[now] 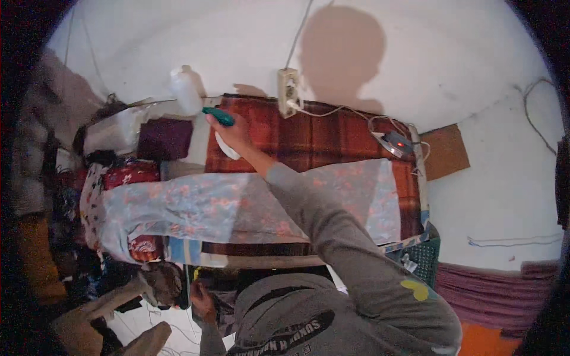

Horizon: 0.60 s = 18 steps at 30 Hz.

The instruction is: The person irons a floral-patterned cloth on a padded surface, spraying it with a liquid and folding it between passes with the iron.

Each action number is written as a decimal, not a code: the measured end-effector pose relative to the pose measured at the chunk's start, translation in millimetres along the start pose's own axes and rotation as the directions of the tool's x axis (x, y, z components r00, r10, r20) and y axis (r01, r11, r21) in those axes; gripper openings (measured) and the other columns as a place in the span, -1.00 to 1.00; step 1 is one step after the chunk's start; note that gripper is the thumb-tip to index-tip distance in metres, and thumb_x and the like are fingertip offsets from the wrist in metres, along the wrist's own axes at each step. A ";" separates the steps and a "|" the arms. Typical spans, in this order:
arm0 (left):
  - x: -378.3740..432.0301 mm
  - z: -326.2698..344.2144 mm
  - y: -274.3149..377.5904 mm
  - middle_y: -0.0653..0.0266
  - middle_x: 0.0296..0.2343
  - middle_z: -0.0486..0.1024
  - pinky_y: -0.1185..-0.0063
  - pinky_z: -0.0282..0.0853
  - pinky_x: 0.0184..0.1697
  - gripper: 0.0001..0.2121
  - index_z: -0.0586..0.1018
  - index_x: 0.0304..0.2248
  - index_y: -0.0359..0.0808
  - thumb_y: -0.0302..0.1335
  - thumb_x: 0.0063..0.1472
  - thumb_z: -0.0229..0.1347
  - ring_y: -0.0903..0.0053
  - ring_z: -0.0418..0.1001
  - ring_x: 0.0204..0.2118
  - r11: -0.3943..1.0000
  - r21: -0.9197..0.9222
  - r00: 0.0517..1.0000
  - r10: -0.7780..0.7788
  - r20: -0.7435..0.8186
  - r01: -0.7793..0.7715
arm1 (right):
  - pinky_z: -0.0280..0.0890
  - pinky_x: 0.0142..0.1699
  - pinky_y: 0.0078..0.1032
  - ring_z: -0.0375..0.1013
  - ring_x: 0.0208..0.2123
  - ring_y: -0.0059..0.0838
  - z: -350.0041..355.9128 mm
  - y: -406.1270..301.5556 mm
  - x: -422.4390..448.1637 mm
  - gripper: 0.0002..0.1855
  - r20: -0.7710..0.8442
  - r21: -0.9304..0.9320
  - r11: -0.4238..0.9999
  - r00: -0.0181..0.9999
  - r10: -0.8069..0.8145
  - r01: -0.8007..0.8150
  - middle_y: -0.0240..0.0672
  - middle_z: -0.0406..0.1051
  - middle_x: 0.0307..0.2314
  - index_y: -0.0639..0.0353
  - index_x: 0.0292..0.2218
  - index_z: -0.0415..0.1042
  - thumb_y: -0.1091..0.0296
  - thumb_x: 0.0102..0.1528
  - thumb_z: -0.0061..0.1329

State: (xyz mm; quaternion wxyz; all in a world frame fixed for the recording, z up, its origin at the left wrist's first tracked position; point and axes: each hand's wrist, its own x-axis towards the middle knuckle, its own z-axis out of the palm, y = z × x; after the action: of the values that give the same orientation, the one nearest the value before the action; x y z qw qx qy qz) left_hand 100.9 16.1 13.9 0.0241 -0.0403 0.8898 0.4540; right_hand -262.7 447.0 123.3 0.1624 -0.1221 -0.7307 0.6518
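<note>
My right hand [238,132] reaches across the ironing surface. It grips a white bottle with a green top [219,116], which looks like a spray bottle. Below that arm, a light grey-blue cloth with pink print [196,204] lies spread lengthwise, creased at its left end. My left hand [204,303] is low at the near edge, by my body; its fingers are partly hidden, so whether it holds anything is unclear. An electric iron [394,144] with a lit red lamp rests at the right end of the red-brown plaid cover [311,138].
A power strip [289,92] hangs at the wall with a plugged-in white cord running right. Another whitish bottle [185,91] stands at the far left. Folded purple cloth [165,139] and red cloth [132,174] lie left. A green basket [421,262] stands at the right corner.
</note>
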 end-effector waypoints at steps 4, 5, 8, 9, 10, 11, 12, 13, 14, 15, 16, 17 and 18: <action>46.1 60.3 91.1 -0.01 -0.30 0.55 0.16 0.42 -0.10 -0.77 0.59 -0.13 -0.38 -0.36 0.42 0.07 0.11 0.53 -0.21 0.969 -0.036 0.950 0.246 0.193 -0.244 | 0.46 -0.16 -0.31 0.56 -0.35 -0.37 -23.3 33.1 25.8 -0.51 -0.014 -0.097 0.991 0.995 -0.094 0.092 -0.28 0.60 -0.39 0.10 -0.09 0.62 -0.07 0.12 0.32; 60.9 80.2 110.2 -0.01 -0.30 0.55 0.16 0.42 -0.10 -0.77 0.59 -0.13 -0.38 -0.36 0.42 0.07 0.11 0.53 -0.21 0.966 -0.043 0.948 0.257 0.188 -0.253 | 0.47 -0.11 -0.27 0.59 -0.30 -0.31 -16.5 25.8 26.1 -0.44 0.010 -0.027 0.994 0.994 -0.109 0.110 -0.18 0.61 -0.33 0.14 -0.05 0.58 -0.08 0.09 0.34; 83.2 146.6 151.7 -0.06 -0.17 0.54 0.10 0.30 0.12 -0.75 0.57 -0.08 -0.40 -0.41 0.37 0.07 0.00 0.47 -0.03 0.815 0.054 0.779 0.529 0.337 -0.577 | 0.40 0.14 -0.21 0.52 0.03 -0.21 -27.5 7.3 13.1 -0.15 0.259 -0.034 0.993 0.961 -0.101 0.114 -0.11 0.52 -0.01 0.15 0.23 0.35 -0.15 0.09 0.32; 90.8 169.4 176.2 -0.09 -0.09 0.54 0.09 0.24 0.20 -0.70 0.56 -0.02 -0.41 -0.41 0.35 0.08 -0.03 0.44 0.05 0.794 0.039 0.738 0.546 0.396 -0.607 | 0.40 0.14 -0.21 0.52 0.03 -0.21 -45.6 2.6 9.9 -0.15 0.253 -0.039 0.993 0.962 -0.101 0.115 -0.11 0.52 -0.01 0.15 0.23 0.35 -0.15 0.09 0.32; 97.5 194.7 191.4 -0.11 0.03 0.47 0.08 0.17 0.26 -0.62 0.50 0.08 -0.40 -0.39 0.35 0.08 -0.05 0.36 0.15 0.745 0.065 0.696 0.584 0.417 -0.664 | 0.34 0.21 -0.16 0.46 0.11 -0.10 -68.2 1.3 6.9 -0.07 0.278 -0.295 0.943 0.958 -0.068 0.152 -0.02 0.47 0.05 0.22 0.26 0.30 -0.21 0.08 0.30; 99.2 222.2 204.4 -0.13 0.15 0.40 0.06 0.10 0.32 -0.53 0.44 0.18 -0.39 -0.37 0.34 0.08 -0.07 0.28 0.25 0.692 0.079 0.646 0.619 0.447 -0.717 | 0.28 0.28 -0.10 0.40 0.19 0.00 -97.0 5.0 0.8 0.02 0.286 -0.535 0.827 0.958 -0.015 0.173 0.07 0.42 0.11 0.29 0.29 0.24 -0.27 0.07 0.28; 99.2 243.0 221.4 -0.13 0.15 0.40 0.06 0.10 0.32 -0.53 0.44 0.18 -0.39 -0.37 0.34 0.08 -0.07 0.28 0.25 0.690 0.066 0.636 0.621 0.458 -0.721 | 0.12 0.38 0.01 0.24 0.29 0.16 -135.6 16.1 -9.7 0.03 0.279 -0.523 0.820 0.956 -0.094 0.233 0.21 0.34 0.18 0.39 0.27 0.25 -0.31 0.09 0.22; 99.0 249.0 225.4 -0.10 0.26 0.25 0.05 -0.02 0.38 -0.44 0.32 0.27 -0.37 -0.34 0.34 0.07 -0.07 0.13 0.34 0.694 0.194 0.691 0.562 0.455 -0.693 | 0.13 0.38 0.01 0.24 0.29 0.17 -162.8 12.1 -22.9 -0.01 0.357 -0.545 0.817 0.934 0.022 0.190 0.20 0.33 0.18 0.39 0.25 0.28 -0.28 0.11 0.21; 96.2 250.8 226.2 -0.07 0.37 0.10 0.04 -0.14 0.44 -0.35 0.21 0.36 -0.34 -0.32 0.35 0.07 -0.07 -0.02 0.43 0.685 0.322 0.744 0.502 0.440 -0.653 | 0.13 0.38 0.00 0.24 0.29 0.18 -193.4 5.4 -35.5 -0.06 0.432 -0.570 0.807 0.892 0.132 0.156 0.19 0.33 0.19 0.39 0.24 0.31 -0.25 0.13 0.20; 90.9 269.3 239.9 -0.07 0.37 0.10 0.04 -0.14 0.44 -0.35 0.21 0.36 -0.34 -0.32 0.35 0.07 -0.07 -0.02 0.43 0.682 0.298 0.728 0.516 0.452 -0.668 | 0.30 0.23 -0.01 0.38 0.16 0.17 -252.2 32.4 -49.1 -0.25 0.379 -0.717 0.651 0.923 0.064 0.249 0.15 0.44 0.05 0.33 0.14 0.42 -0.12 0.17 0.19; 87.7 268.8 234.2 -0.03 0.40 0.01 0.03 -0.22 0.46 -0.30 0.15 0.38 -0.32 -0.29 0.34 0.07 -0.04 -0.12 0.46 0.643 0.421 0.763 0.467 0.446 -0.640 | 0.39 0.05 -0.01 0.48 -0.01 0.15 -300.1 36.0 -66.8 -0.41 0.439 -0.708 0.631 0.897 0.042 0.317 0.06 0.52 -0.12 0.25 0.05 0.49 -0.01 0.16 0.20; 83.1 279.2 238.0 0.02 0.44 -0.09 0.01 -0.30 0.48 -0.26 0.10 0.41 -0.30 -0.27 0.33 0.07 -0.01 -0.23 0.50 0.590 0.510 0.779 0.439 0.448 -0.626 | 0.40 -0.06 0.00 0.50 -0.10 0.16 -360.9 61.4 -85.8 -0.51 0.318 -0.790 0.559 0.948 0.026 0.250 0.03 0.52 -0.22 0.20 -0.02 0.52 0.07 0.14 0.22; 82.7 280.0 232.5 0.04 0.45 -0.15 -0.02 -0.36 0.48 -0.22 0.06 0.43 -0.28 -0.24 0.32 0.07 -0.01 -0.31 0.51 0.580 0.537 0.790 0.427 0.440 -0.613 | 0.39 0.01 0.00 0.50 -0.08 0.16 -403.6 72.2 -105.1 -0.52 0.221 -0.830 0.544 0.969 0.111 0.126 0.04 0.53 -0.22 0.21 -0.02 0.53 0.08 0.14 0.21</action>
State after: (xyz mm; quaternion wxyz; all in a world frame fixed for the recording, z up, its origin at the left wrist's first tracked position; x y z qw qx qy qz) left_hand -1.4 374.6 30.5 0.0191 0.2964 0.9496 0.0998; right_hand -8.7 783.1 82.9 -0.0052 -0.0995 -0.9675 0.2325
